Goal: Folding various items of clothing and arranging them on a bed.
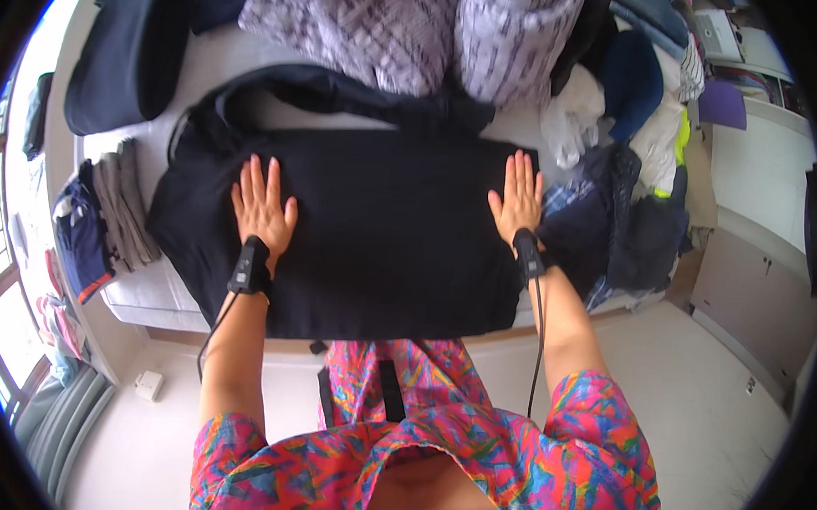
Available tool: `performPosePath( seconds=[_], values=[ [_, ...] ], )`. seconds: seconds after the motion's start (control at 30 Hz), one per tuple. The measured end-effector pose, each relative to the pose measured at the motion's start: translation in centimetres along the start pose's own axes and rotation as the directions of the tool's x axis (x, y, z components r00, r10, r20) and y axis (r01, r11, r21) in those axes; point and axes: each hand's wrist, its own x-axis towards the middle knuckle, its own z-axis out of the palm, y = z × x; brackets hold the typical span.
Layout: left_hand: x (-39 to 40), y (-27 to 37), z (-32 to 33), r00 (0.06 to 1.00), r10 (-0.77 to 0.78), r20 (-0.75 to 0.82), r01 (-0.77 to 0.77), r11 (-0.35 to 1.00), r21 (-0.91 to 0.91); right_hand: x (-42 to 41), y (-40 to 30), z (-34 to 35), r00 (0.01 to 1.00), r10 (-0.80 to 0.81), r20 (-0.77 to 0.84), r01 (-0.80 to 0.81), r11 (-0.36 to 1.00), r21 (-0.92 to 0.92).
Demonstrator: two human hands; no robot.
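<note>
A black garment [394,235] lies spread over the bed, its lower edge close to my body. Both palms rest flat on it, with the backs of the hands up. My left hand [264,213] presses on its left part, fingers apart and pointing away from me. At the garment's right edge lies my right hand [517,199], its thumb spread from the fingers, gripping nothing. Behind the main panel, a dark twisted part of cloth [319,88] loops over the pale bed cover [157,293]. Each wrist wears a black strapped device with a cable.
Folded clothes [119,206] stand at the left, below a dark folded item [126,62]. Patterned grey bedding [399,36] is bunched at the back. A mixed pile of clothes [625,204] adjoins the garment's right side. A grey cabinet [756,301] stands far right.
</note>
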Motion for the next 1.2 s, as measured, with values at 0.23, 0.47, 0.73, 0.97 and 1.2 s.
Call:
performPosePath(
  seconds=[0.23,0.47,0.73,0.97,1.2],
  values=[
    [4.0,0.2,-2.8,0.946,-0.008,-0.324,-0.084,0.959,-0.270,2.8,-1.1,-2.6,0.969,0.114,-0.221,-0.044,0.954,0.297],
    [18.9,7.0,-3.6,0.975,-0.107,-0.196,-0.027,0.814,-0.581,16.6,-6.7,-6.8,0.892,-0.015,-0.452,0.218,0.890,0.400],
    [32.4,12.1,-10.1,0.805,-0.303,0.510,0.399,0.913,-0.087,27.6,-3.5,-4.6,0.922,-0.100,-0.374,0.234,0.913,0.334],
    [43.1,8.5,0.4,0.987,-0.113,-0.117,0.092,0.981,-0.172,39.8,-0.4,-5.3,0.887,-0.085,-0.454,0.287,0.872,0.396],
    [41.3,9.4,-1.2,0.997,-0.073,0.011,0.072,0.926,-0.370,38.0,0.4,-5.1,0.905,-0.051,-0.422,0.223,0.903,0.368]
  ],
)
